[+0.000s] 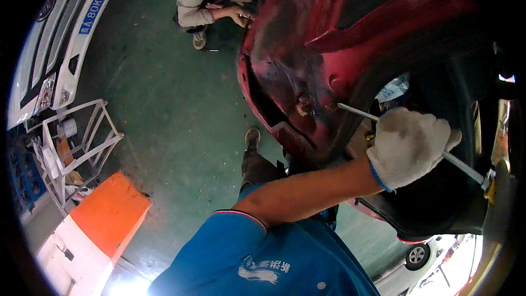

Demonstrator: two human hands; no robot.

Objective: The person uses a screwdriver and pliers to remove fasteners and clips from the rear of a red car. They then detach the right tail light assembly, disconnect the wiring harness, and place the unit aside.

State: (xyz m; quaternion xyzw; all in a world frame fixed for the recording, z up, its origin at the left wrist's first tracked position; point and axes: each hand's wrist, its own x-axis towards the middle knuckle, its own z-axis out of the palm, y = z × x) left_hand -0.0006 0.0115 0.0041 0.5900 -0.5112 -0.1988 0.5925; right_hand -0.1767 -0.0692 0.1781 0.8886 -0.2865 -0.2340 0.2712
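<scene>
My left hand (408, 145), in a white work glove, is closed around a long thin metal rod (463, 167). The rod's slim tip (350, 109) reaches left, close to the dark red painted car body panel (296, 71); whether it touches cannot be told. At the other end, the rod runs to a yellowish piece near the right rim. Rusty, scuffed spots (303, 107) mark the panel left of the tip. Below the hand is a dark opening in the car body with black trim. My right hand does not show.
Another person (200, 0) crouches at the far side, one hand (238, 16) at the panel's edge. A white vehicle front (71, 60) stands on the left, above a white metal frame (104, 131) and an orange and white block (109, 214). A car wheel (417, 256) shows lower right.
</scene>
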